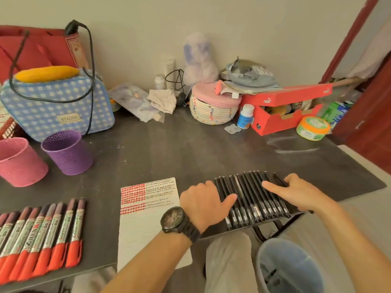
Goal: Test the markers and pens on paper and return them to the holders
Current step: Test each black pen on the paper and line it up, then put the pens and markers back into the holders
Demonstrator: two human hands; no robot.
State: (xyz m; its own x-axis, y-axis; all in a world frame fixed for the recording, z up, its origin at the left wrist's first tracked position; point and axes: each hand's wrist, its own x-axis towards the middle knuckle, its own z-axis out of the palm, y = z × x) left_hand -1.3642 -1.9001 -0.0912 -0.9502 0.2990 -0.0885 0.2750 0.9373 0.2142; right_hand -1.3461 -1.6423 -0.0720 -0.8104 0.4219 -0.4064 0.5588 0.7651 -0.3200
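On dark grey desk: row of slim black pens, between left hand, thumb atop, fingers hidden, grip untellable, and right hand, fingers curled round rightmost pens.

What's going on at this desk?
A person has both hands on a row of black pens at the near edge of the table: the left hand at its left side, the right hand curled over its right side. The paper beside them bears red and black test marks. Red markers lie in a row at left, the pink holder and purple holder behind them.
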